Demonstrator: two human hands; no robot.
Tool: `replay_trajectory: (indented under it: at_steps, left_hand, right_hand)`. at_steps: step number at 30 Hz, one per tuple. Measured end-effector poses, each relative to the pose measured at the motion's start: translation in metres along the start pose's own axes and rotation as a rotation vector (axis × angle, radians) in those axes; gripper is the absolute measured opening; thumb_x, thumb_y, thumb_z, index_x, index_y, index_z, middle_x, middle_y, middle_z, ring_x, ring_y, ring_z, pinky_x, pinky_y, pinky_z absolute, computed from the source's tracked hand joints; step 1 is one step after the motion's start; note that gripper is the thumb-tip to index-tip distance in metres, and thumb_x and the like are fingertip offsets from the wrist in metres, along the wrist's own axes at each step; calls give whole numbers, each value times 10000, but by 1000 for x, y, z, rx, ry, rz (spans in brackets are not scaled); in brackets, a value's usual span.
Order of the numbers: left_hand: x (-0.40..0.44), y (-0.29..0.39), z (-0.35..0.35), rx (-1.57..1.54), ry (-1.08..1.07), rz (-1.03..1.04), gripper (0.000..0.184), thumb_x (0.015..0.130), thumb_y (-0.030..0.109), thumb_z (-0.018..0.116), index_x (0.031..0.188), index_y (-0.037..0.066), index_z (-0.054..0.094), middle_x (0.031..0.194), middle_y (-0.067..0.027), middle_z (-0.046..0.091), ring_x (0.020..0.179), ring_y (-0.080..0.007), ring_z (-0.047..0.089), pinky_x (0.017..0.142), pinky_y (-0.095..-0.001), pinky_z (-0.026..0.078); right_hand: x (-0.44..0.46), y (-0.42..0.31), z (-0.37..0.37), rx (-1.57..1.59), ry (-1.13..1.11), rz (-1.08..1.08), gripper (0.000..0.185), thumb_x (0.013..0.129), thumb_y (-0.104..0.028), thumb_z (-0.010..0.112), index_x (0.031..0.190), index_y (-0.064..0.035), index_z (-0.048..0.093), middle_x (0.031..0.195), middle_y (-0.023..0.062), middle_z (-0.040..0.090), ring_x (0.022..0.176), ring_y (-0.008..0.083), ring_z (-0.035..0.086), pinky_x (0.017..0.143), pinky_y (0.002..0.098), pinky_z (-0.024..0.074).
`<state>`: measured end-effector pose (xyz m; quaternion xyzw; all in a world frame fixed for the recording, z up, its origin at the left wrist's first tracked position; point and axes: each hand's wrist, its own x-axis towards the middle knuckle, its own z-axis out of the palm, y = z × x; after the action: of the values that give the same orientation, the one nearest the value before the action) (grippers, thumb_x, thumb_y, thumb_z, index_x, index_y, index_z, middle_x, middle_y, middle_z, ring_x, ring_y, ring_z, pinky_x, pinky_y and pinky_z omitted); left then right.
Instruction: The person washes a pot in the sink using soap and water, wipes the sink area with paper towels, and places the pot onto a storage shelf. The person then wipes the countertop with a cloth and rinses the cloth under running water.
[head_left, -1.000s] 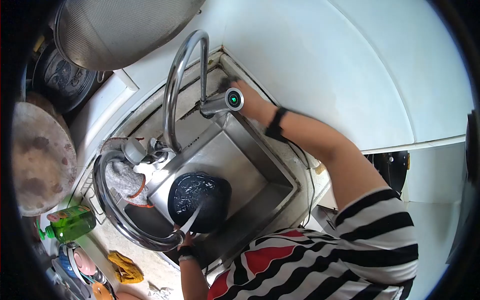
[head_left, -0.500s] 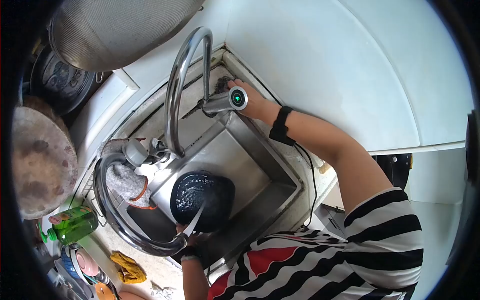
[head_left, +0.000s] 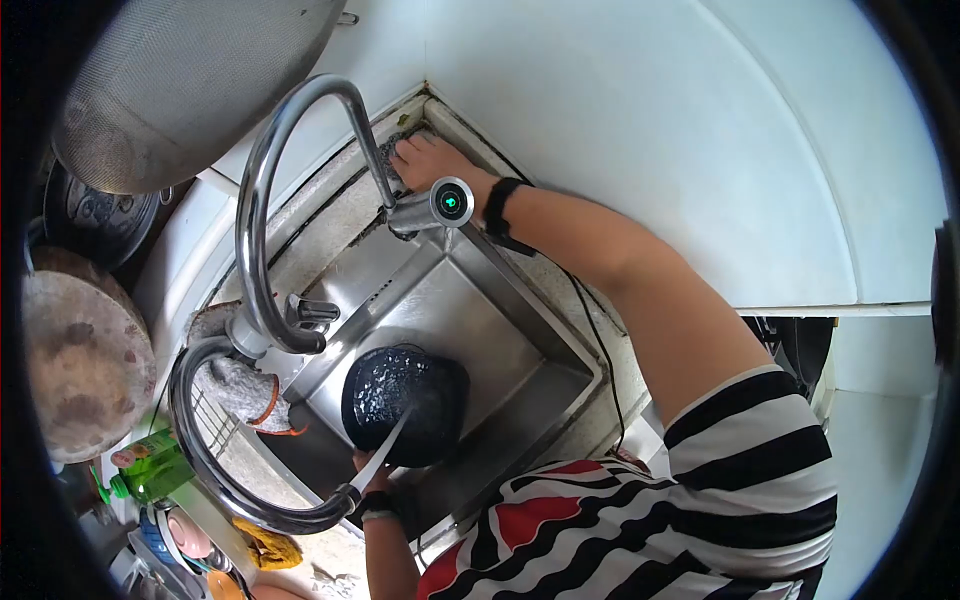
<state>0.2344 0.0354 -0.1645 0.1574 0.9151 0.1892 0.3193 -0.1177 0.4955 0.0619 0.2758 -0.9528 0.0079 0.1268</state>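
Note:
A black rounded-square pan sits tilted in the steel sink, and a stream of water runs into it. My left hand grips the pan's near edge, partly covered by the faucet's curved spout. Behind the faucet base, in the back corner of the counter, my right hand is closed on a grey steel wool scrubber. The scrubber is partly hidden by the fingers. Beside the right wrist is the faucet's round end with a green lit display.
The steel sink fills the middle. A grey work glove hangs over its left side. Farther left are a green soap bottle, a round wooden board, a mustard cloth and a large mesh strainer.
The view has shifted a little. My right hand has moved left along the back ledge with the scrubber. My left hand and the pan hold their place, with water still running.

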Motion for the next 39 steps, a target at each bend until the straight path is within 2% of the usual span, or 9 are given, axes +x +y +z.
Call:
replay_trajectory:
  at_steps: [2,9,14,17,20,24,32,34,39]
  left_hand:
    - [1,18,-1,-1327,202,-687,524,779,114,590,1268,77,404,1063,-134,570,883,-301,614,673,-425,552]
    - [6,-47,58,-495,4,-223,585,794,75,605,1313,110,338,1247,-138,429,1137,-287,484,762,-409,556]
    - [11,67,-50,-1331,179,-841,339,823,122,589,1154,67,542,1149,-139,562,972,-294,589,724,-477,524]
    - [0,40,-25,125,20,-104,352,672,194,783,996,92,689,972,-90,669,978,-300,566,868,-403,432]
    - [8,30,0,283,91,-85,377,631,228,805,969,99,699,975,-80,677,980,-322,555,864,-411,412]
    - [8,57,-21,-1204,401,-508,290,656,181,762,912,71,684,1010,-124,660,975,-340,566,861,-435,418]
    - [16,69,-33,-1342,293,-684,408,840,183,607,1198,3,530,1047,-120,628,867,-191,602,661,-337,500]
    - [23,43,1,-1018,485,-243,401,827,165,604,1191,12,535,1050,-132,623,871,-219,605,676,-350,503]
    - [14,35,17,-1079,329,-303,392,780,58,551,1170,48,512,1008,-147,604,798,-275,616,583,-390,531]
  right_hand:
    - [5,-2,1,10,-8,94,373,774,-120,569,1117,22,532,1001,110,512,975,249,531,756,351,511]
    - [-6,4,13,30,-109,351,181,786,-76,548,937,23,552,936,183,533,892,329,577,730,383,525]
    - [-67,-23,-12,270,-58,404,205,812,-129,551,968,2,577,996,215,560,890,374,592,751,442,517]
    - [-93,-64,-41,340,-254,458,204,819,-77,503,968,50,558,960,224,546,913,380,572,806,472,482]
    - [-92,-119,-39,468,-70,387,264,829,-52,490,1080,27,517,1022,262,533,829,420,565,730,464,488]
    - [-22,-155,-53,363,6,238,213,808,-104,513,900,28,652,962,217,585,954,335,583,770,417,461]
    - [91,-97,56,-203,-408,379,183,773,-124,573,852,-52,721,932,144,660,843,380,605,743,428,454]
    - [91,-102,56,-125,-375,394,177,776,-124,566,830,-44,714,915,142,665,858,363,609,743,428,448]
    - [47,-108,45,-160,-450,-176,198,779,-138,519,839,-5,653,836,109,651,933,343,572,746,481,434]
